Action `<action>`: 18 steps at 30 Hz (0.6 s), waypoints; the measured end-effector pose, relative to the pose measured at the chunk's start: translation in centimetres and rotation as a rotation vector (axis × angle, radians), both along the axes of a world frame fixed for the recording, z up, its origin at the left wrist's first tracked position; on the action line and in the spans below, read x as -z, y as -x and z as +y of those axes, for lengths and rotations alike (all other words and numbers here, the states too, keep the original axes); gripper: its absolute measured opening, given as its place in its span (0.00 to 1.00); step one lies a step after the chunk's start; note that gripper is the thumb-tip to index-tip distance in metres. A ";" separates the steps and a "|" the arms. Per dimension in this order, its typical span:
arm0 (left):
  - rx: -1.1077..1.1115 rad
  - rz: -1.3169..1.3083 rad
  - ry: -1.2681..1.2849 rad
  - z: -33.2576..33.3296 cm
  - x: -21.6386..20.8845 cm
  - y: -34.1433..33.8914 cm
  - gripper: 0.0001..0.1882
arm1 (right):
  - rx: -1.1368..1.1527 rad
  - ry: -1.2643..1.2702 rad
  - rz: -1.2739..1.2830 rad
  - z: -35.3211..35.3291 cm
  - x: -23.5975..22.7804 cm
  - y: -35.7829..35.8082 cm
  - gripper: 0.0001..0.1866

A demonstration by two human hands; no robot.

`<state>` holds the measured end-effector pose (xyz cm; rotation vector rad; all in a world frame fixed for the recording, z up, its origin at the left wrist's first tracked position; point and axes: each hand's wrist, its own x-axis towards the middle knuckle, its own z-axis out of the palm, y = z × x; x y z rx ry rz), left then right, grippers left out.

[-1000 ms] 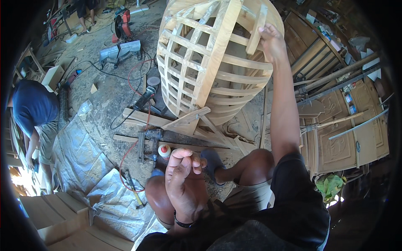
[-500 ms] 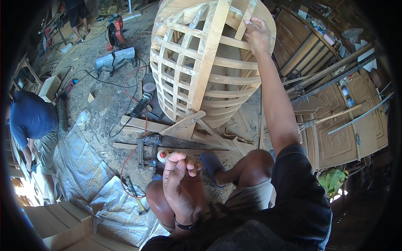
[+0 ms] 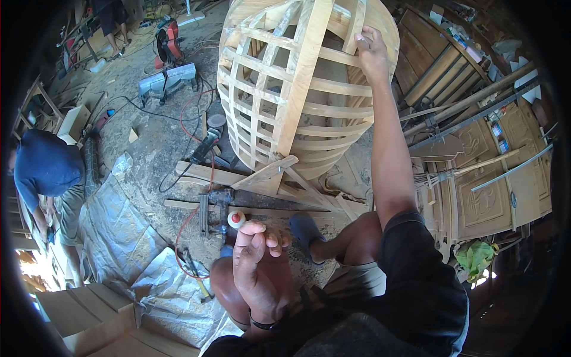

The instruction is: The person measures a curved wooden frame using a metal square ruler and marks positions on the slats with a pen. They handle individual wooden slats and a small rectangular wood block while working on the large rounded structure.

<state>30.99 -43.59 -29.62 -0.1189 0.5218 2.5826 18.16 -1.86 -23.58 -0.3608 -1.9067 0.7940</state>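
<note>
In front of me stands a curved wooden lattice frame of bent slats with a wide centre board. My right hand reaches up to its far right part, fingers closed on a short wooden slat; its fingertips are partly hidden. Low over my knees, my left hand is raised with the fingers curled in. A white bottle with a red tip shows right beside those fingers. Whether the hand holds it I cannot tell, since its lower part is hidden.
An angle grinder and a nail gun lie on the floor, with a red hose around them. A hammer rests by a silvery sheet. One person bends at the left. Carved wooden panels lean at the right.
The whole view has shifted slightly right. My right hand has come down a little and right along the short slat. My left hand keeps its curled shape.
</note>
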 end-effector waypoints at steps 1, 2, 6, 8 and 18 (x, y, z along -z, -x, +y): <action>0.000 -0.002 -0.006 0.0 0.0 0.0 0.10 | -0.004 -0.027 -0.007 0.0 0.3 -0.1 0.21; 0.004 0.006 -0.002 -0.1 0.1 0.0 0.10 | -0.009 -0.054 -0.015 -0.1 0.6 -0.2 0.22; 0.001 0.033 -0.011 -0.1 0.3 0.1 0.10 | 0.045 -0.077 -0.070 -1.9 0.7 -0.1 0.26; -0.002 0.038 -0.020 0.0 0.6 0.1 0.10 | -0.013 -0.023 -0.084 -2.0 0.5 -0.1 0.26; -0.018 0.039 -0.028 -0.3 0.5 0.1 0.10 | -0.341 0.140 -0.188 0.2 0.2 -1.6 0.30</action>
